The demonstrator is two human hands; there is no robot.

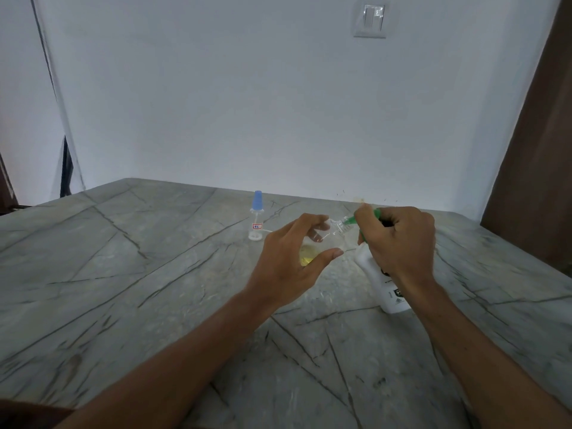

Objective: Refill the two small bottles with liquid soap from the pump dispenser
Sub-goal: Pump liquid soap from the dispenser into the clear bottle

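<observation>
Left hand [291, 258] gripping tilted clear bottle [322, 239]; right hand [399, 239] clasping pump dispenser [383, 280] nozzle

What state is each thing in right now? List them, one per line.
Left hand: holding the clear small bottle, tilted, yellow liquid at its bottom.
Right hand: closed on the green pump head.
Pump dispenser: on the table, leaning, nozzle at the bottle's mouth.
Blue-capped bottle: upright, capped, apart.

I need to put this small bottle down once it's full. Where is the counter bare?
Bare counter lies left of the left hand, in front of the blue-capped bottle. It is crowded to the right, where the right hand presses the white pump dispenser.
</observation>
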